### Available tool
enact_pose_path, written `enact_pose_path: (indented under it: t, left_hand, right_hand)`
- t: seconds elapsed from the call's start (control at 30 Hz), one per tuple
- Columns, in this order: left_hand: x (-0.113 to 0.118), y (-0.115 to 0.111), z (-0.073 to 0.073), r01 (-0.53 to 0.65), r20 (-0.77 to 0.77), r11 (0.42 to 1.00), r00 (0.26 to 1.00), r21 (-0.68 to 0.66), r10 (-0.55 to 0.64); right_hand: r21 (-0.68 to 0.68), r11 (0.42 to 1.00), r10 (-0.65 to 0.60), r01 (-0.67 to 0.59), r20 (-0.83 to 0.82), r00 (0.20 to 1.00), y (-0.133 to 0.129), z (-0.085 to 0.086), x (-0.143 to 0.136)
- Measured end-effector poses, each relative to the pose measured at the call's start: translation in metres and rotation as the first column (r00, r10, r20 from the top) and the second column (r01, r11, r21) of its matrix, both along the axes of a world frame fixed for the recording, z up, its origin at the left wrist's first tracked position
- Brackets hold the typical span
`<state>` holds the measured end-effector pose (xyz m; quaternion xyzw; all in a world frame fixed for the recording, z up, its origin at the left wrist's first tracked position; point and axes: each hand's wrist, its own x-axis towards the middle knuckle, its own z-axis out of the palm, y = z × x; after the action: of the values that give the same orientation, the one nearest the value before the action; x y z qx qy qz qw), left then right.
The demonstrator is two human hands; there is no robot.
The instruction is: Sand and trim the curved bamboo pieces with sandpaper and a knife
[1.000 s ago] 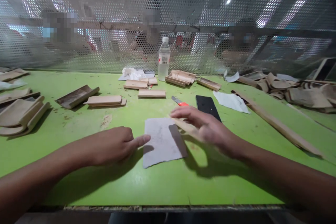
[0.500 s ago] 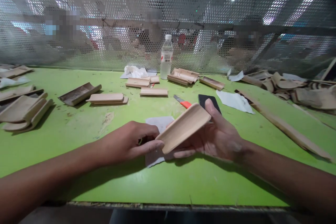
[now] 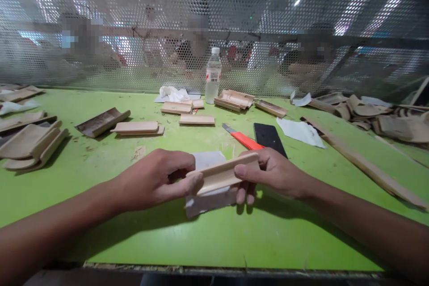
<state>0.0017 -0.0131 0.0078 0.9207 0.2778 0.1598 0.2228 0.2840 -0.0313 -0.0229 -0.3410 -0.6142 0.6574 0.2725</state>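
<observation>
A pale, curved bamboo piece (image 3: 219,174) is held above the green table (image 3: 214,241), its hollow side facing up and toward me. My left hand (image 3: 167,178) grips its left end, thumb on the near edge. At the right end, my right hand (image 3: 264,172) pinches it with the thumb inside the hollow. Beneath the piece lies a whitish sheet (image 3: 209,203), partly hidden by it. Just beyond my right hand are a red-handled cutter knife (image 3: 246,140) with its blade out and a black phone (image 3: 269,137).
A water bottle (image 3: 213,76) stands before a perforated screen (image 3: 134,62), with people blurred behind it. Curved bamboo pieces (image 3: 35,143) are stacked at left, more (image 3: 398,123) are heaped at right. A long strip (image 3: 365,163) and white paper (image 3: 300,132) lie at right.
The bamboo piece has turned flatter and lower. My right hand has shifted from supporting it with an open palm to pinching its right end, uncovering the knife handle and phone.
</observation>
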Motion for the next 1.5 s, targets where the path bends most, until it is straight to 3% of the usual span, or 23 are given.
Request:
enact_pose_path:
  t: [0.37, 0.57, 0.77, 0.87, 1.13, 1.5]
  left_hand:
    - [-0.001, 0.002, 0.0, 0.146, -0.035, 0.965, 0.987, -0.219, -0.157]
    - [-0.002, 0.001, 0.001, 0.134, -0.027, 0.913, 0.987, -0.384, -0.156]
    - [-0.005, 0.005, -0.005, 0.107, -0.003, 0.87, 0.992, -0.481, -0.124]
    - [-0.008, 0.007, -0.007, 0.094, -0.008, 0.869, 0.994, -0.486, -0.112]
    - [-0.006, 0.007, -0.002, 0.077, -0.014, 0.889, 0.996, -0.451, -0.093]
    - [0.0, 0.005, -0.002, 0.014, -0.021, 0.959, 1.0, -0.282, -0.021]
  right_hand:
    - [-0.017, 0.998, 0.059, -0.059, -0.043, 0.997, -0.009, -0.001, -0.008]
    - [-0.011, 0.997, 0.082, -0.083, -0.068, 0.994, -0.01, -0.002, -0.008]
    - [-0.13, 0.987, 0.078, -0.099, -0.16, 0.984, -0.008, 0.001, -0.006]
    - [-0.179, 0.981, 0.039, -0.074, -0.189, 0.981, -0.008, 0.003, -0.005]
    - [-0.154, 0.978, 0.095, -0.139, -0.266, 0.959, -0.008, 0.003, -0.002]
    - [-0.145, 0.982, 0.075, -0.12, -0.283, 0.956, -0.002, -0.007, 0.002]
